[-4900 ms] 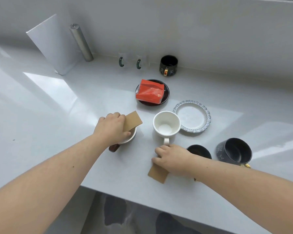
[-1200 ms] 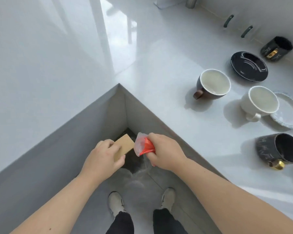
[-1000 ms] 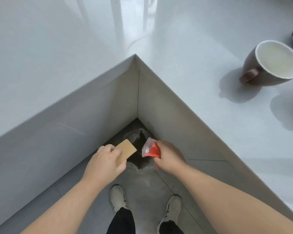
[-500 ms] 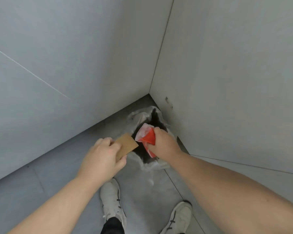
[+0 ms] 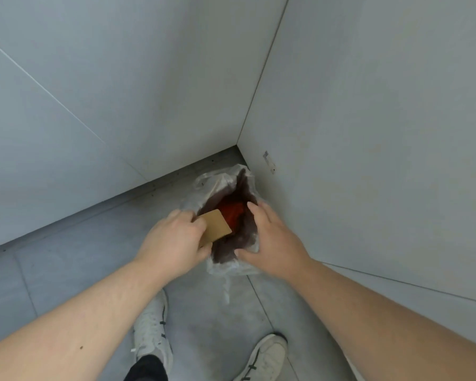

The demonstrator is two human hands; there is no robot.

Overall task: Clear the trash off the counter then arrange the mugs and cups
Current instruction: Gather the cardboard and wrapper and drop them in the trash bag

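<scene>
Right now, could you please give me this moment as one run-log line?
left hand: holds brown card over trash bag | right hand: open at bag rim | red wrapper: inside bag

No readable text anywhere. The brown card [image 5: 216, 225] is blank on the side showing, the red wrapper [image 5: 231, 213] in the bag shows no print I can make out, & the small wall tag [image 5: 268, 162] is too tiny to read.

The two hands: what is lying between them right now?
In the head view, the open mouth of the trash bag lies between the left hand and right hand, with the red wrapper inside and the brown card over it.
</scene>
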